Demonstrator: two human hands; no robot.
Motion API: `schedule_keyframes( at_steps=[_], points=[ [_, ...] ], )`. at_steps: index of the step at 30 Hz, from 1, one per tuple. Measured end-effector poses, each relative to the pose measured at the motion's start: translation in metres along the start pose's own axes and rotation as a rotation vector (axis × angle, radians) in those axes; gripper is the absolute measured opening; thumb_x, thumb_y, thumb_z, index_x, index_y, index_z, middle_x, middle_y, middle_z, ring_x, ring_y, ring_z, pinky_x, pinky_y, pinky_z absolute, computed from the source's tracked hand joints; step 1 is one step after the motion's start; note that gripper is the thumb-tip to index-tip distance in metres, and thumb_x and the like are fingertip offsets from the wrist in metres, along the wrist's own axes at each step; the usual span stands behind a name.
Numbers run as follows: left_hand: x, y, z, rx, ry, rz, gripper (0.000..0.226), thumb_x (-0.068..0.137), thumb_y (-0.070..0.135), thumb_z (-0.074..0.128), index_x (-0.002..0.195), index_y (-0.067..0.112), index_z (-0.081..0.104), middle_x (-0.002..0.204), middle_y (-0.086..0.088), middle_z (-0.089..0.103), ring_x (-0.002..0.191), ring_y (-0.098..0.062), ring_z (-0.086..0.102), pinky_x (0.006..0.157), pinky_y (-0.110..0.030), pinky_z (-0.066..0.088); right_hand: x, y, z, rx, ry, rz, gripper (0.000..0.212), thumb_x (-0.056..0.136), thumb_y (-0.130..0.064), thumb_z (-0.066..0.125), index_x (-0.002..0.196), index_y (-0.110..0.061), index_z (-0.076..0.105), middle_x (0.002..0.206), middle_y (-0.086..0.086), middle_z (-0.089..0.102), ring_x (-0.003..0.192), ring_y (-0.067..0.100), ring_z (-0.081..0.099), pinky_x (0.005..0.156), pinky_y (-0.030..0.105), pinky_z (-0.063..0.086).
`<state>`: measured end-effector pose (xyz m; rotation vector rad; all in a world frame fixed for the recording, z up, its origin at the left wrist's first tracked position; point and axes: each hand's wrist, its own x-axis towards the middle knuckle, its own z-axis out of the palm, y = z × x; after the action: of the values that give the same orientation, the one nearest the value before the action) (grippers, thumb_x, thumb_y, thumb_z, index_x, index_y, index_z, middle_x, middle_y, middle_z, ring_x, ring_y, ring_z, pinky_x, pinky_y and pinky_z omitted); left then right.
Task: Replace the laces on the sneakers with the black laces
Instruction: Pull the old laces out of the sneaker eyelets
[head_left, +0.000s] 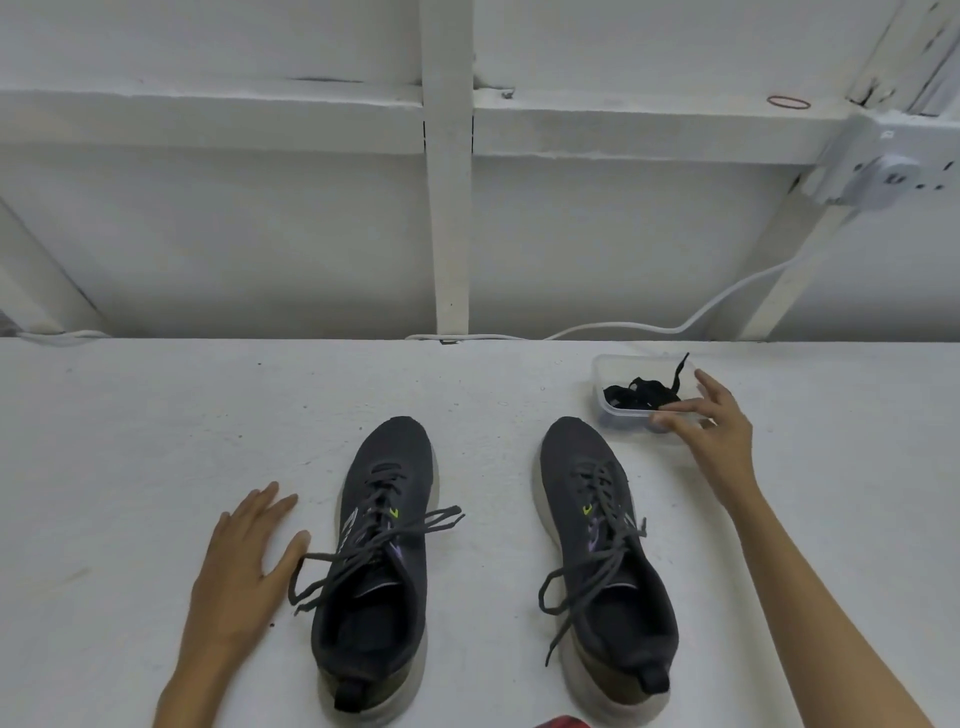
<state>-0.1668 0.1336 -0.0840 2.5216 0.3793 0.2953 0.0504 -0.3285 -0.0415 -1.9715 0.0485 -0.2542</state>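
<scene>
Two dark grey sneakers with pale soles stand side by side on the white table, toes pointing away from me. The left sneaker (375, 566) and the right sneaker (605, 561) both carry grey laces, untied and trailing loose. A clear plastic tub (608, 371) at the back right holds a bundle of black laces (641, 394), one end sticking over its rim. My right hand (714, 418) reaches to the tub's near right corner, fingers spread and touching its rim. My left hand (244, 558) lies flat on the table just left of the left sneaker, by a loose lace end.
A white wall with painted beams rises behind the table's far edge. A white cable (623, 327) runs along that edge up to a socket box (883, 171) at the upper right. A red rubber band (788, 102) lies on a ledge.
</scene>
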Motion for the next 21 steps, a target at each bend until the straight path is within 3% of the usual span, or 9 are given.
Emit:
schedule_keyframes(
  at_steps=[5, 7, 9, 12, 15, 17, 18, 21],
  points=[
    [-0.001, 0.002, -0.003, 0.004, -0.022, -0.016, 0.061, 0.088, 0.062, 0.04, 0.137, 0.027, 0.052, 0.152, 0.011, 0.037, 0.145, -0.006, 0.023, 0.121, -0.033, 0.01, 0.006, -0.004, -0.019, -0.048, -0.035, 0.017, 0.019, 0.073, -0.015, 0.083, 0.074, -0.033, 0.077, 0.148, -0.012, 0.046, 0.137, 0.004, 0.038, 0.114, 0.047, 0.033],
    [-0.001, 0.002, -0.003, 0.0, -0.039, -0.039, 0.068, 0.084, 0.068, 0.034, 0.137, 0.028, 0.052, 0.151, 0.013, 0.037, 0.145, -0.005, 0.023, 0.121, -0.032, 0.009, 0.006, -0.007, -0.022, -0.094, -0.042, 0.032, 0.019, 0.074, -0.017, 0.083, 0.088, -0.028, 0.078, 0.152, -0.008, 0.04, 0.141, 0.009, 0.033, 0.117, 0.049, 0.027],
    [-0.001, 0.005, -0.005, -0.031, -0.04, -0.065, 0.066, 0.082, 0.07, 0.037, 0.134, 0.032, 0.053, 0.15, 0.015, 0.038, 0.144, -0.004, 0.023, 0.121, -0.031, 0.01, -0.001, -0.013, -0.021, -0.166, -0.013, 0.01, 0.043, 0.075, -0.019, 0.083, 0.116, -0.024, 0.07, 0.159, -0.003, 0.028, 0.147, 0.015, 0.023, 0.119, 0.049, 0.022],
    [-0.006, 0.03, -0.019, -0.37, -0.051, -0.224, 0.059, 0.074, 0.07, 0.052, 0.123, 0.039, 0.059, 0.142, 0.019, 0.048, 0.14, -0.003, 0.032, 0.117, -0.03, 0.018, -0.032, -0.035, -0.015, -0.106, 0.003, -0.046, 0.069, 0.078, -0.021, 0.081, 0.139, -0.034, 0.05, 0.161, -0.007, 0.02, 0.147, 0.011, 0.022, 0.119, 0.041, 0.022],
    [-0.022, 0.065, -0.034, -0.818, -0.146, -0.28, 0.067, 0.07, 0.064, 0.066, 0.129, 0.034, 0.058, 0.137, 0.019, 0.055, 0.133, 0.003, 0.041, 0.111, -0.028, 0.028, -0.076, -0.053, -0.021, 0.096, -0.343, -0.004, 0.079, 0.072, -0.031, 0.083, 0.139, -0.047, 0.045, 0.158, -0.019, 0.024, 0.143, -0.001, 0.028, 0.116, 0.034, 0.027],
    [-0.034, 0.081, -0.034, -0.879, -0.237, -0.241, 0.086, 0.056, 0.064, 0.076, 0.132, 0.031, 0.055, 0.135, 0.021, 0.057, 0.13, 0.004, 0.046, 0.104, -0.018, 0.037, -0.108, -0.055, -0.027, 0.194, -0.677, 0.08, 0.091, 0.066, -0.032, 0.082, 0.143, -0.052, 0.036, 0.157, -0.027, 0.021, 0.143, -0.008, 0.022, 0.115, 0.032, 0.028],
    [-0.04, 0.089, -0.031, -0.884, -0.282, -0.235, 0.09, 0.051, 0.055, 0.081, 0.133, 0.031, 0.053, 0.132, 0.02, 0.06, 0.125, 0.004, 0.05, 0.097, -0.011, 0.041, -0.123, -0.054, -0.028, 0.23, -0.785, 0.111, 0.096, 0.065, -0.027, 0.082, 0.144, -0.053, 0.033, 0.157, -0.028, 0.019, 0.143, -0.009, 0.019, 0.116, 0.032, 0.027],
    [-0.048, 0.105, -0.017, -0.82, -0.231, -0.26, 0.076, 0.059, 0.01, 0.069, 0.13, 0.034, 0.055, 0.123, 0.017, 0.066, 0.114, 0.001, 0.059, 0.081, -0.004, 0.045, -0.157, -0.044, -0.015, 0.235, -0.767, 0.133, 0.095, 0.06, -0.027, 0.077, 0.14, -0.057, 0.035, 0.157, -0.03, 0.017, 0.142, -0.012, 0.018, 0.112, 0.018, 0.028]
  ],
)
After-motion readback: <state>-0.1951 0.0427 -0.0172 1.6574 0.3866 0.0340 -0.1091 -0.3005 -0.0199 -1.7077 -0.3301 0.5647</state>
